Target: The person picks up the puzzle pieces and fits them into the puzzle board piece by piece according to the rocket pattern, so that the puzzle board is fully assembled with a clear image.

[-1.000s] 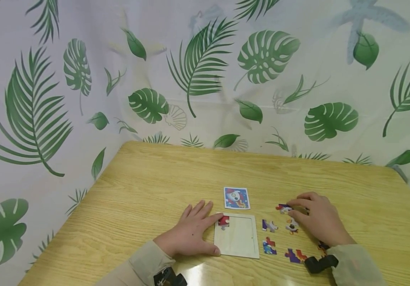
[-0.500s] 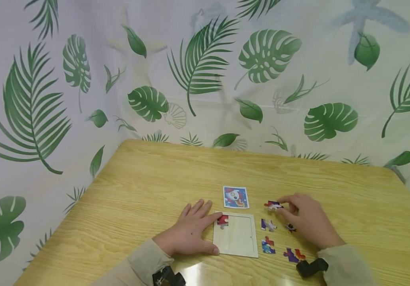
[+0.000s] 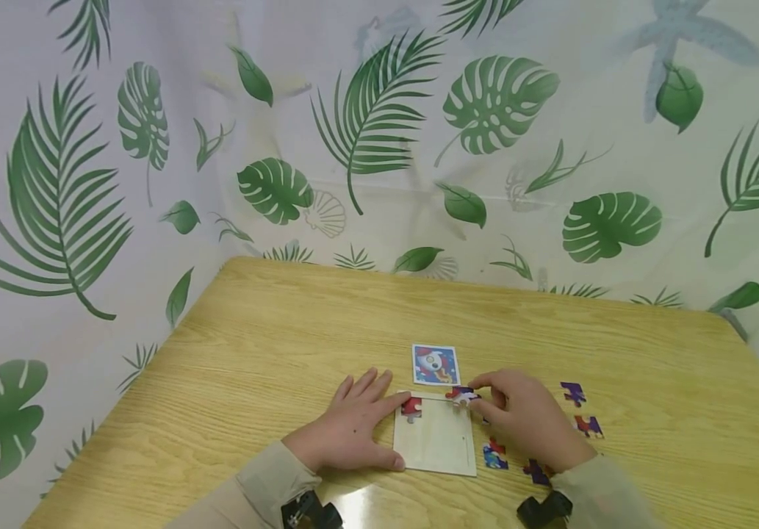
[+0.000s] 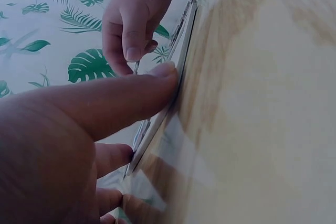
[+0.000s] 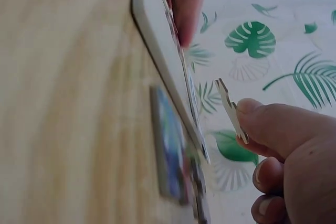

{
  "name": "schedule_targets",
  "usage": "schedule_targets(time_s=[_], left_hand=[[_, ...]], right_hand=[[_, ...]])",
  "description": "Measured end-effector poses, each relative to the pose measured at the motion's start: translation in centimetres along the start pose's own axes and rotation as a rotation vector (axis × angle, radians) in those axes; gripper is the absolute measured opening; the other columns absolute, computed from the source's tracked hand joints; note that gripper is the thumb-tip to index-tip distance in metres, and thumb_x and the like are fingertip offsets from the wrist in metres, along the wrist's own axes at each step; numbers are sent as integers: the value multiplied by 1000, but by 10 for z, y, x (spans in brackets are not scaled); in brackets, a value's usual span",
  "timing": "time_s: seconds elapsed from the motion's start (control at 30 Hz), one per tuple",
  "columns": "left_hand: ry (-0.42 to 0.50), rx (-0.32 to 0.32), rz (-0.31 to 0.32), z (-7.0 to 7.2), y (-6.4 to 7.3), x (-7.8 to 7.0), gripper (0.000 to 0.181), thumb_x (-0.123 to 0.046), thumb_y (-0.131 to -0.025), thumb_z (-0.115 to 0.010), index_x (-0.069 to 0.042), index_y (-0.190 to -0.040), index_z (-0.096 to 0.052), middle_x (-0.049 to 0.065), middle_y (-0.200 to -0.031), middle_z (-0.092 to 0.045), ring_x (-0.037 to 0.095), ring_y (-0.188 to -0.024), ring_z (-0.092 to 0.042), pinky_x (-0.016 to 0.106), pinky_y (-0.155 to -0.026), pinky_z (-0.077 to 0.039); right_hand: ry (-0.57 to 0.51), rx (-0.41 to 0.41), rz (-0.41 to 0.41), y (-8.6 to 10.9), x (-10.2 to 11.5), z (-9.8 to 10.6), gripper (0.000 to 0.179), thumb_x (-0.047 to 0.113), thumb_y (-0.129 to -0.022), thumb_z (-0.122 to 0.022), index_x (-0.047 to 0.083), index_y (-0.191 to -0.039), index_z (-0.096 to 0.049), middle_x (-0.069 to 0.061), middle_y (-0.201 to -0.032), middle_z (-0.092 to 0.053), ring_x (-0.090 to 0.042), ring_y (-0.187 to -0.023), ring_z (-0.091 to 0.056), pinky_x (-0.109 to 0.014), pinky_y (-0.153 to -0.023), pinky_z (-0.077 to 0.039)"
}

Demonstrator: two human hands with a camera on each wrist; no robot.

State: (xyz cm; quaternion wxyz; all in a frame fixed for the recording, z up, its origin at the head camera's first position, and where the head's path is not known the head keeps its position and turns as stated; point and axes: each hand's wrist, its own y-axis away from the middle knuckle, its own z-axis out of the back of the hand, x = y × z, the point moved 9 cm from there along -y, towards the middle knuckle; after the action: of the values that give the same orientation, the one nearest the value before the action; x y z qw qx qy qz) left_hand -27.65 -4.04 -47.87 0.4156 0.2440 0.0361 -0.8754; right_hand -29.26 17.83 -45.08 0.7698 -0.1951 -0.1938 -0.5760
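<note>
My right hand (image 3: 527,419) pinches a jigsaw puzzle piece (image 3: 461,395) with red, purple and white on it, over the top right corner of a square wooden puzzle board (image 3: 435,448). In the right wrist view this piece (image 5: 231,111) is seen edge-on between thumb and finger, raised off the board. A red jigsaw piece (image 3: 412,406) lies in the board's upper left corner. My left hand (image 3: 353,433) lies with fingers spread at the board's left side; its index fingertip touches that corner and its thumb rests against the lower left edge.
Behind the board lies a small picture card (image 3: 436,365). Several loose pieces lie to the right, among them a blue-and-red piece (image 3: 495,454), a purple piece (image 3: 573,394) and a red-purple piece (image 3: 588,425). My right hand hides others. A leaf-patterned cloth (image 3: 379,132) hangs behind the table.
My right hand has carried the jigsaw piece leftward from among the loose pieces to over the board, uncovering pieces at the right. My left hand has stayed in place.
</note>
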Motion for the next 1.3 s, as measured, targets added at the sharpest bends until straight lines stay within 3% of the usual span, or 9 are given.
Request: schedule_targets(time_s=[0.23,0.37,0.87,1.13,1.3], left_hand=[[-5,13,14,0,-1,1,96,-66,-82,-70,-28,-161,-31,10,-169,-9,30,-155,2,58,-120,1],[6,15,13,0,-1,-1,95,-66,-82,-70,-28,-161,-32,10,-169,-9,30,-155,2,58,-120,2],[14,-5,8,2,0,-3,94,-64,-81,-74,-28,-159,-35,8,-169,-10,32,-154,0,60,-119,0],[6,11,-28,-1,-1,-7,86,-60,-84,-73,-43,-158,-32,2,-168,-17,40,-153,1,65,-117,1],[-15,25,-37,-1,0,-8,83,-61,-86,-70,-44,-158,-31,1,-168,-17,40,-153,3,65,-117,2]], right_hand=[[-38,47,0,-5,23,-18,23,33,-94,-74,22,-115,-74,6,-64,-50,-12,-53,-43,-28,-52,-36],[-5,38,-8,-7,31,-22,22,34,-93,-75,24,-113,-75,8,-62,-50,-11,-52,-42,-29,-52,-35],[88,49,-62,-9,27,-34,23,38,-91,-77,29,-112,-76,9,-62,-50,-11,-53,-44,-31,-53,-34],[106,50,-43,-7,27,-36,23,38,-91,-76,30,-112,-76,10,-62,-50,-10,-52,-43,-30,-51,-33],[120,54,-39,-7,27,-36,23,38,-91,-76,30,-112,-76,10,-63,-49,-10,-52,-43,-30,-52,-33]])
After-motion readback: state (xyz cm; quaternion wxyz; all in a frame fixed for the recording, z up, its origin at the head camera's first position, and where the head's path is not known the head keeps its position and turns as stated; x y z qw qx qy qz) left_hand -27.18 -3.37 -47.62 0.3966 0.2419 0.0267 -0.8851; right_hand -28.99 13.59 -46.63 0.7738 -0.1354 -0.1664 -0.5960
